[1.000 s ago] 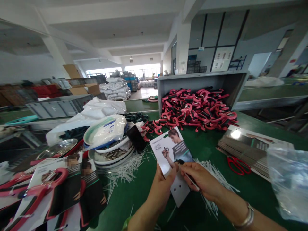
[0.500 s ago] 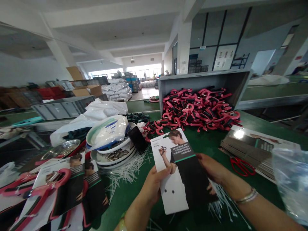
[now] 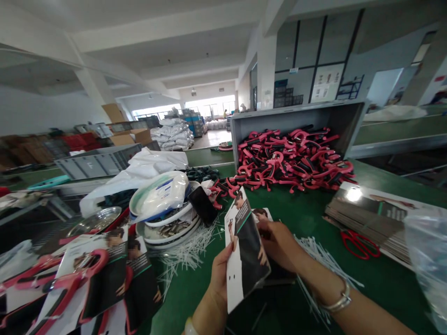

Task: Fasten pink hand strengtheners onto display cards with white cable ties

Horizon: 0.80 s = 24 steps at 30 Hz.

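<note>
My left hand [image 3: 220,270] is closed on the edge of a printed backing card [image 3: 249,251], its thumb on the front. The card is tilted up, with a white strip, two punched holes and a black area showing. Just behind it, my right hand [image 3: 281,244] has its fingers curled at a second backing card [image 3: 262,214]; its fingertips are partly hidden. White cable ties [image 3: 314,253] lie beside my right forearm, with another heap of cable ties [image 3: 188,249] to the left. At the lower left are cards with pink-and-black hand grip strengtheners [image 3: 75,279] fastened on.
A grey crate [image 3: 296,109] on its side spills pink hand grips [image 3: 286,158] onto the green table. Stacked bowls [image 3: 160,200] and a black phone [image 3: 202,205] stand left. To the right are red scissors [image 3: 359,244], stacked cards [image 3: 370,218] and a clear plastic bag [image 3: 428,260].
The card has turned from facing me to a steep sideways tilt in my left hand. My right hand has moved left from its edge to behind it, where a second card now shows.
</note>
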Each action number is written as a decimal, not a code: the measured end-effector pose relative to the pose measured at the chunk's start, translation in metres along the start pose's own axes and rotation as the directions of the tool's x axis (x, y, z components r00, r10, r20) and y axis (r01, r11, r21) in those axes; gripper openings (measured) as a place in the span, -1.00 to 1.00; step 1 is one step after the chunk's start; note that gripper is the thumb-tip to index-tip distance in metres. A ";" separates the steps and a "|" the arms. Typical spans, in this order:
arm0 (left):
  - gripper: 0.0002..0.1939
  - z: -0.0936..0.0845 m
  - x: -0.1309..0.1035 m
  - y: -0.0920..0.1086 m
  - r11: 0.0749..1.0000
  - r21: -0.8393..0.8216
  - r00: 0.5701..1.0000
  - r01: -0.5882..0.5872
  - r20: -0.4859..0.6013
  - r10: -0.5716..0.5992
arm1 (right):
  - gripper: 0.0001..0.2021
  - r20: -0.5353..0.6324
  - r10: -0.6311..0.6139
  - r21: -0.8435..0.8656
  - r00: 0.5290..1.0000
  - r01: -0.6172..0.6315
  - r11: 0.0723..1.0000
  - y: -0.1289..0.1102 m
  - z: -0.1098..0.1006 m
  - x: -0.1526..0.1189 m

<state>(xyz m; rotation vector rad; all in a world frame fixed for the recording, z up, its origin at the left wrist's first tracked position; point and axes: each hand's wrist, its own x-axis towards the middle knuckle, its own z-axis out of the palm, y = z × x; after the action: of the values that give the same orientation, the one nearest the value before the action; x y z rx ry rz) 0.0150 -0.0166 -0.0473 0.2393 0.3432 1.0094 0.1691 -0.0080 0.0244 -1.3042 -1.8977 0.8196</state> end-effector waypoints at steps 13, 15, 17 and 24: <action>-0.94 0.001 -0.014 0.004 0.911 -0.412 0.999 0.036 0.011 -0.034 | -0.76 0.207 -0.225 -0.416 0.952 0.294 0.860 -0.033 0.008 -0.005; -0.95 -0.001 -0.015 0.003 0.911 -0.410 0.999 0.037 -0.003 -0.042 | -0.74 0.245 -0.212 -0.430 0.946 0.302 0.851 -0.036 0.007 -0.005; -0.95 -0.003 -0.015 0.002 0.923 -0.385 0.999 0.020 -0.021 -0.031 | -0.73 0.290 -0.177 -0.453 0.941 0.298 0.840 -0.041 0.005 -0.006; -0.93 -0.007 -0.017 0.001 0.938 -0.347 1.000 -0.003 -0.012 -0.001 | -0.73 0.339 -0.125 -0.533 0.932 0.300 0.791 -0.052 -0.002 -0.006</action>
<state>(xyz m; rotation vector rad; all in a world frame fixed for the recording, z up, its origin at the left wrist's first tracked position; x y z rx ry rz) 0.0028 -0.0301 -0.0505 -0.0872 0.1697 1.0539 0.1457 -0.0292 0.0664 -1.3134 -2.6159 0.3186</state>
